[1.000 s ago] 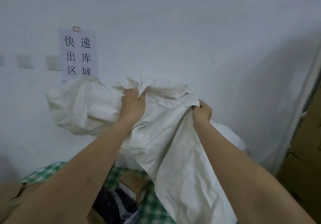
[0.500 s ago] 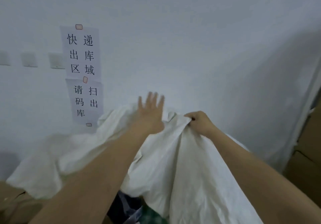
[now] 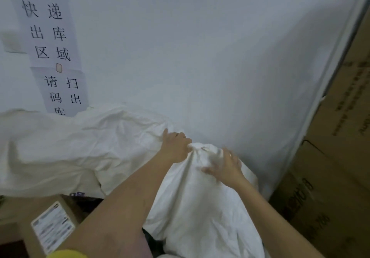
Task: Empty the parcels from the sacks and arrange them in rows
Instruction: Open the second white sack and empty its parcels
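A large white cloth sack (image 3: 192, 207) bulges up in front of me against the wall. My left hand (image 3: 175, 147) grips a bunched fold at its top. My right hand (image 3: 225, 165) lies on the top of the sack just to the right, fingers spread over the cloth. Another limp white sack (image 3: 66, 147) lies spread out to the left. A brown cardboard parcel (image 3: 46, 223) with a white shipping label sits at the lower left, with a dark bag (image 3: 88, 201) partly hidden behind it.
The white wall (image 3: 200, 57) stands close behind the sacks, with two paper signs (image 3: 52, 53) taped on it at the left. Tall stacked cardboard boxes (image 3: 336, 157) close off the right side.
The sack has come down from chest height. My left hand, which was open half a second ago, now grips the sack top; my right hand has let go its pinch and lies spread on the cloth.
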